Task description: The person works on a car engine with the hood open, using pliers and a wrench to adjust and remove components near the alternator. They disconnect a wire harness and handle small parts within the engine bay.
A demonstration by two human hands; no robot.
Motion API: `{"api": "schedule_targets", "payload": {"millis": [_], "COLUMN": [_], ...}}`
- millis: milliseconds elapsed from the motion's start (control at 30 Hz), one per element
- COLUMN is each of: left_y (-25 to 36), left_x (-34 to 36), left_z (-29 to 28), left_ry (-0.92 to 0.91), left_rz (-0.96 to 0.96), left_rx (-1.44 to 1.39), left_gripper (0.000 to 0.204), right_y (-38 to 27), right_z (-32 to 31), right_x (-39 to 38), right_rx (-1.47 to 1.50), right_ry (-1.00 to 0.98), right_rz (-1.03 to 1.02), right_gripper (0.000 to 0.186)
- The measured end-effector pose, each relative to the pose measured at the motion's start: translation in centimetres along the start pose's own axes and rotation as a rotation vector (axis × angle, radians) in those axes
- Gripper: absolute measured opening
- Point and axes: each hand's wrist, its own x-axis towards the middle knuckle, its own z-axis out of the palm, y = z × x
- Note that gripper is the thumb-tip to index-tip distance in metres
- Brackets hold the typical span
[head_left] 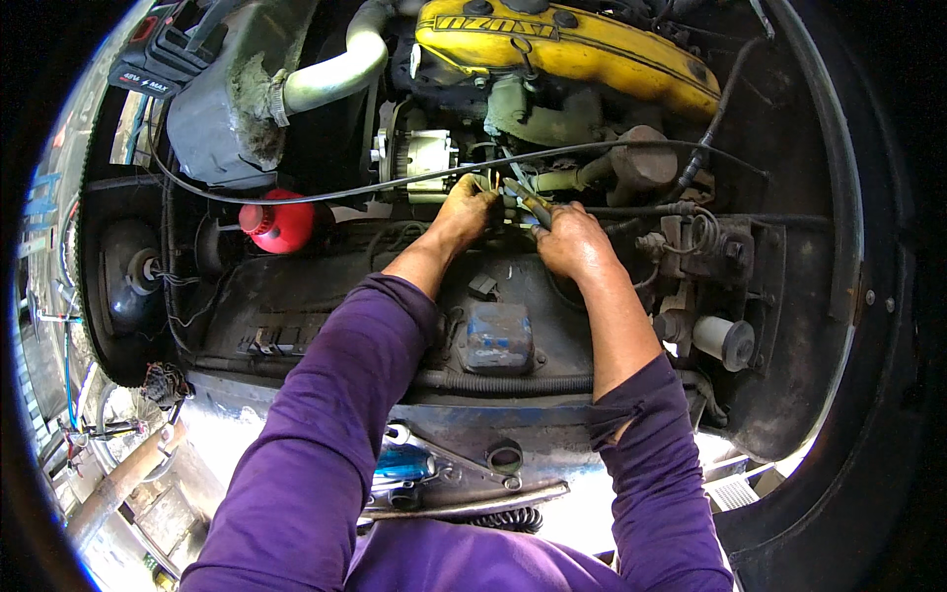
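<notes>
Both my arms, in purple sleeves, reach forward into an engine bay. My left hand (466,211) is closed, pinching a thin wire (496,181) just right of the silver alternator (428,158). My right hand (574,240) is wrapped around a pair of pliers (533,203), which point up and left toward the wire. The tips of both hands are close together, and the pliers' jaws are too small to make out clearly. A long black cable (395,185) arcs across just beyond my hands.
The yellow engine cover (572,49) lies at the far side. A red bottle-like thing (284,222) sits left of my hands. A black battery pack (158,54) rests at the far left. Below my hands is a worn blue-black box (497,337); wrenches (454,456) lie near my body.
</notes>
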Motion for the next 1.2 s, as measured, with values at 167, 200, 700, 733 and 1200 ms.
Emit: {"api": "schedule_targets", "payload": {"millis": [167, 200, 700, 733, 1200], "left_y": [-0.4, -0.4, 1.4, 1.3, 1.1], "left_x": [0.7, 0.7, -0.6, -0.6, -0.6], "left_z": [-0.4, -0.5, -0.3, -0.3, -0.2], "left_ry": [-0.050, -0.038, 0.006, 0.006, -0.137], "left_rz": [0.083, 0.061, 0.028, 0.018, -0.008], "left_rx": [-0.052, -0.039, 0.028, 0.024, -0.051], "left_gripper": [0.017, 0.018, 0.014, 0.014, 0.018], "right_y": [0.0, -0.1, -0.9, -1.0, 0.1], "right_z": [0.2, 0.2, -0.6, -0.4, 1.4], "right_x": [0.1, 0.1, -1.0, -1.0, 0.0], "right_rx": [0.014, 0.013, -0.093, -0.093, 0.009], "right_ry": [-0.084, -0.088, -0.045, -0.039, 0.099], "right_rz": [0.013, 0.015, 0.040, 0.032, -0.059], "right_gripper": [0.051, 0.052, 0.047, 0.046, 0.043]}}
